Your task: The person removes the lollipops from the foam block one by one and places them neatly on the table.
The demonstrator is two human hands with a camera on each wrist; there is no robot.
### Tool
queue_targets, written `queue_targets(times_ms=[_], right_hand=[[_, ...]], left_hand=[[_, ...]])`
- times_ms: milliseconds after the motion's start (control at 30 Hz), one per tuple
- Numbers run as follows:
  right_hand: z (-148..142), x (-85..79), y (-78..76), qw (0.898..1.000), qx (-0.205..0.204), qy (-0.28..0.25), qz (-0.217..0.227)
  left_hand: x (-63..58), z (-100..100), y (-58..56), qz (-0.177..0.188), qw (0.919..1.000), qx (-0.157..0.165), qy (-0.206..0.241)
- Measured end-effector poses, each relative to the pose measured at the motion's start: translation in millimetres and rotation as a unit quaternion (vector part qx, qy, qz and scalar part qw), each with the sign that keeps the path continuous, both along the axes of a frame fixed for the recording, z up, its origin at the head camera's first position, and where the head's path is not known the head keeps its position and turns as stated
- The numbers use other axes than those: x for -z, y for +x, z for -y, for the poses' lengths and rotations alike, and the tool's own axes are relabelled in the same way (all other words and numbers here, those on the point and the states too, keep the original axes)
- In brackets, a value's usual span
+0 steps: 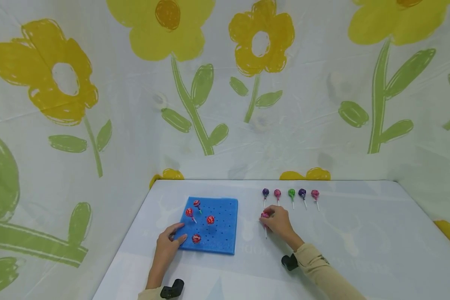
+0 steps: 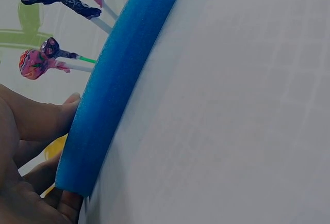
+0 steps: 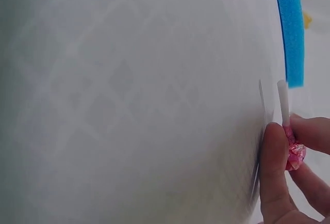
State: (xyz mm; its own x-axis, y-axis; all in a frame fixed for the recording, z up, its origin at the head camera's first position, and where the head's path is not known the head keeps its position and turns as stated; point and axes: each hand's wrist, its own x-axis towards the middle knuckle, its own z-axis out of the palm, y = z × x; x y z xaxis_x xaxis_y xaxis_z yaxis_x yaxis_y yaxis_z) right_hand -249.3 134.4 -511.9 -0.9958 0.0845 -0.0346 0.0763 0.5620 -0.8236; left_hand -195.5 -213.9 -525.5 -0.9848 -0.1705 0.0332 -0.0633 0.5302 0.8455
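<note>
A blue foam board with rows of small holes lies on the left of the table. Several wrapped lollipops stand in its left and middle part, sticks down. My left hand holds the board by its near left corner, the thumb over the top and other fingers against the edge. To the right of the board, my right hand pinches a pink lollipop between thumb and fingers, close over the table. The white stick of that lollipop points toward me.
Behind the right hand, a row of lollipops lies on the white table, among them a green lollipop and a purple lollipop. A white curtain with yellow flowers encloses the table at the back and sides.
</note>
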Motion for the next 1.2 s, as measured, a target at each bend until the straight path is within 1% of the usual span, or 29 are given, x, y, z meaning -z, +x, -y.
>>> queue_targets(times_ms=[200,367,567,733,900,1067,1200], right_hand=[[0,0.3,2.0,1.0,-0.007,0.004,-0.003],[-1,-2.4,4.1,1.0,-0.02,0.017,-0.012],[-2,-5.2,5.0,0.999,-0.033,0.021,-0.021],[-5,-4.1,4.9,0.999,-0.033,0.026,-0.012],[-8,-8.2,4.6,0.999,-0.03,0.024,-0.005],[-9,-15.0,5.3,0.999,-0.031,0.031,-0.027],[-8,-22.5,7.3,0.998,-0.037,0.014,-0.043]], left_hand=[[-1.3,0,-0.1,-0.005,1.0,-0.002,-0.006],[-2.1,0,-0.1,0.001,1.0,-0.008,-0.003],[-3.0,0,-0.5,0.002,1.0,-0.002,-0.001],[-2.1,1,-0.9,-0.001,1.0,0.005,0.008],[-2.2,1,-1.0,0.001,0.9999,0.004,0.012],[-2.4,1,-0.1,0.001,0.9998,0.002,0.018],[-0.6,2,-0.1,0.0,0.9998,0.005,0.021]])
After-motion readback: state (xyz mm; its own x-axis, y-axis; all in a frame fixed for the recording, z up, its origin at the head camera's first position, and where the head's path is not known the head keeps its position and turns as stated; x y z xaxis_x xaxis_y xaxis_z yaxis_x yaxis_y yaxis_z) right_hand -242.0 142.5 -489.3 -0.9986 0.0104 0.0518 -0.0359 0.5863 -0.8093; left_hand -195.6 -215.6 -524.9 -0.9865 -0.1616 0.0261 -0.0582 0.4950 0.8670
